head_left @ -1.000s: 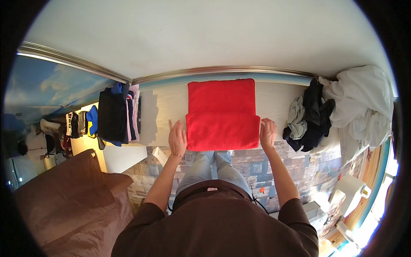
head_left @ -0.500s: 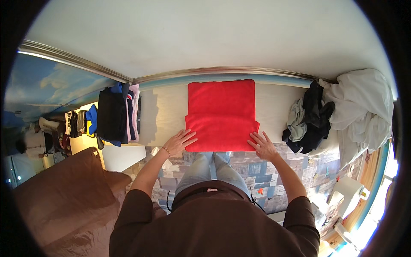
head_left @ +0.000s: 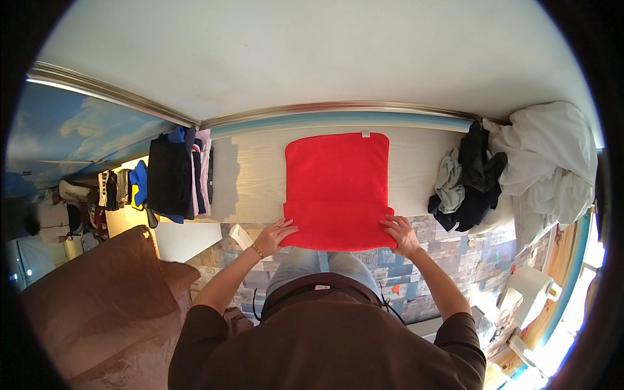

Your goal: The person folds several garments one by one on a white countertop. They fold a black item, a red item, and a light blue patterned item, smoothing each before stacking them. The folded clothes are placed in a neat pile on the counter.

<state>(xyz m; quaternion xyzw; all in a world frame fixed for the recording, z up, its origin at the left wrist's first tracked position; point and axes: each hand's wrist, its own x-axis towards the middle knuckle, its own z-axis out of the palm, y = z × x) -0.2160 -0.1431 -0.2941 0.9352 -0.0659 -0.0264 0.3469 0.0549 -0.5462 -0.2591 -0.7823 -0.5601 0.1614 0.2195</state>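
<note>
A red folded cloth [head_left: 337, 188] lies before me on the pale wooden surface, its near part hanging past the front edge over my legs. A small white label [head_left: 365, 134] shows at its far right corner. My left hand [head_left: 275, 235] grips the near left corner, fingers on top and the thumb hidden. At the near right corner my right hand [head_left: 400, 235] grips the cloth in the same way. A fold line runs across the cloth just beyond my fingers.
To the left stands a row of folded clothes [head_left: 175, 174], dark, pink and blue. Crumpled black and grey garments [head_left: 471, 179] lie on the right beside a heap of white fabric [head_left: 546, 156]. A brown covered piece of furniture [head_left: 97, 299] is at the lower left. A wall bounds the far side.
The red cloth has slid toward me, its near edge now farther over the front edge. Its far edge now shows rounded corners and the label. My fingers have closed on its near corners.
</note>
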